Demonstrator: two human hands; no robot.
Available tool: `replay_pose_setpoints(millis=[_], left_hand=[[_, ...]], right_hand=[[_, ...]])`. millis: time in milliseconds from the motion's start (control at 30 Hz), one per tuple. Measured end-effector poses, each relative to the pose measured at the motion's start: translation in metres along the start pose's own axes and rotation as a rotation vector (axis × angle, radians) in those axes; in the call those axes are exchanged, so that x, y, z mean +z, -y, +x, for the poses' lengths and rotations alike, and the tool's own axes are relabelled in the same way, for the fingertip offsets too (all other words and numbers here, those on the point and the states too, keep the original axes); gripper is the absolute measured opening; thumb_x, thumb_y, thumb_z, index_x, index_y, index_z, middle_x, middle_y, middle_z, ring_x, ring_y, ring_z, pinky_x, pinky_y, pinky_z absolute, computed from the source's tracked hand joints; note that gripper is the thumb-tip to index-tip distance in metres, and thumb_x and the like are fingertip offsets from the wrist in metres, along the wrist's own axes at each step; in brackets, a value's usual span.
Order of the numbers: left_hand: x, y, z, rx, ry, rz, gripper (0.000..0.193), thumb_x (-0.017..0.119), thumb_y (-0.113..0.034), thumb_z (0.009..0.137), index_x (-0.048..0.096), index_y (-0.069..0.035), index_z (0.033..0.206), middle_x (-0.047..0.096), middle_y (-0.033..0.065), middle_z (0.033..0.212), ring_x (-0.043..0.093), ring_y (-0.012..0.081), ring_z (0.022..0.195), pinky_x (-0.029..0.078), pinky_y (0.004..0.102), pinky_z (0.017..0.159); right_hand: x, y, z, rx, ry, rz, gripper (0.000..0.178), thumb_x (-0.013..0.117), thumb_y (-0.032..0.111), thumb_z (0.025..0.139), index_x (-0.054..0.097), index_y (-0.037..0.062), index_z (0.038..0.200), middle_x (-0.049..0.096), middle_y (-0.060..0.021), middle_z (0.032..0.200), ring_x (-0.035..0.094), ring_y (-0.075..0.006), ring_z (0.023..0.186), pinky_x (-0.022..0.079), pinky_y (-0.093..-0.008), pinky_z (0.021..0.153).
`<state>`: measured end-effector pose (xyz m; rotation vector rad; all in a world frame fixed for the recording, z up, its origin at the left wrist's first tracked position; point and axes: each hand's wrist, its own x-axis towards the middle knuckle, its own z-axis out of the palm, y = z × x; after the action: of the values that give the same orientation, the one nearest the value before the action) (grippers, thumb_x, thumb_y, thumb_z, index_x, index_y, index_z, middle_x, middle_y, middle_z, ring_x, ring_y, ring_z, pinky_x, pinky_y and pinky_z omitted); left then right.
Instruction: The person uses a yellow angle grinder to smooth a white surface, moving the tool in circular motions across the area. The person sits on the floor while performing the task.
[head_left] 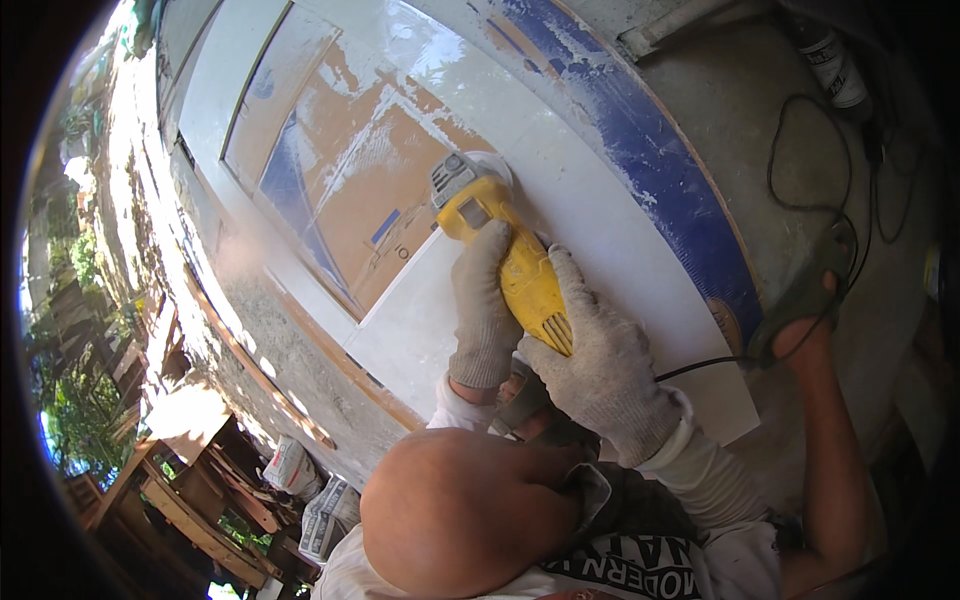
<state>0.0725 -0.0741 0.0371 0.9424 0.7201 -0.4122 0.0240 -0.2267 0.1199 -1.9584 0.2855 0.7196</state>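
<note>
Both my hands wear pale knit work gloves and hold a yellow angle grinder (518,262) with a grey head. My left hand (482,305) is closed around the body just behind the head. Wrapped around the rear end, by the vents, is my right hand (600,365). The grinder's head is tilted over a long white panel (600,230), and a pale disc edge shows at the panel's surface. Brown and blue sheeting (365,190), dusted white, lies left of the grinder. How the disc meets the panel is partly hidden.
My bent knee (460,510) fills the lower middle; my sandalled foot (800,290) rests at the right. A black cord (840,205) loops there, near a dark bottle (835,70). A blue strip (670,180) borders the panel. Wood scraps (200,510) and bags (325,515) lie lower left.
</note>
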Motion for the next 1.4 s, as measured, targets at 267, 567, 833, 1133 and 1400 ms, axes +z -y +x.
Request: replay_pose_setpoints(millis=[267, 567, 833, 1133, 1400], left_hand=[[-0.002, 0.004, 0.002, 0.000, -0.012, 0.036, 0.054, 0.074, -0.041, 0.109, 0.058, 0.001, 0.140, 0.076, 0.0181, 0.113, 0.081, 0.0255, 0.093, 0.071, 0.0384, 0.081], [-0.011, 0.002, 0.003, -0.018, -0.011, 0.030, 0.054, 0.074, -0.040, 0.109, 0.057, 0.001, 0.140, 0.076, 0.0184, 0.112, 0.081, 0.0262, 0.093, 0.072, 0.0389, 0.082], [-0.019, 0.000, 0.001, -0.028, -0.013, 0.006, 0.054, 0.074, -0.040, 0.109, 0.056, 0.001, 0.140, 0.075, 0.0188, 0.113, 0.081, 0.0255, 0.092, 0.072, 0.0383, 0.079], [-0.024, -0.005, -0.004, -0.038, -0.021, -0.025, 0.046, 0.071, -0.033, 0.112, 0.062, 0.005, 0.136, 0.077, 0.0182, 0.115, 0.079, 0.0277, 0.099, 0.068, 0.0421, 0.089], [-0.030, -0.004, -0.006, -0.025, -0.054, 0.010, 0.055, 0.075, -0.041, 0.109, 0.057, 0.001, 0.140, 0.075, 0.0184, 0.113, 0.081, 0.0251, 0.093, 0.072, 0.0388, 0.081]], right_hand=[[0.006, -0.008, 0.002, -0.054, -0.043, 0.024, 0.101, 0.091, 0.022, 0.094, 0.036, -0.0056, 0.173, 0.070, -0.0383, 0.136, 0.075, -0.0531, 0.123, 0.061, -0.0575, 0.107], [0.011, -0.009, 0.003, -0.075, -0.016, -0.057, 0.101, 0.083, 0.030, 0.100, 0.025, 0.0003, 0.177, 0.070, -0.0345, 0.127, 0.081, -0.0480, 0.109, 0.067, -0.0597, 0.094], [0.011, 0.001, 0.004, 0.002, 0.048, 0.016, 0.099, 0.088, 0.022, 0.097, 0.033, -0.0034, 0.175, 0.069, -0.0384, 0.137, 0.076, -0.0536, 0.123, 0.062, -0.0585, 0.107], [0.019, 0.000, 0.003, 0.017, 0.060, 0.000, 0.100, 0.087, 0.023, 0.097, 0.030, -0.0025, 0.175, 0.070, -0.0371, 0.134, 0.078, -0.0516, 0.119, 0.063, -0.0587, 0.104], [0.025, 0.000, 0.004, -0.034, 0.064, -0.004, 0.101, 0.083, 0.032, 0.101, 0.024, 0.0046, 0.178, 0.071, -0.0337, 0.127, 0.080, -0.0497, 0.112, 0.065, -0.0617, 0.098]])
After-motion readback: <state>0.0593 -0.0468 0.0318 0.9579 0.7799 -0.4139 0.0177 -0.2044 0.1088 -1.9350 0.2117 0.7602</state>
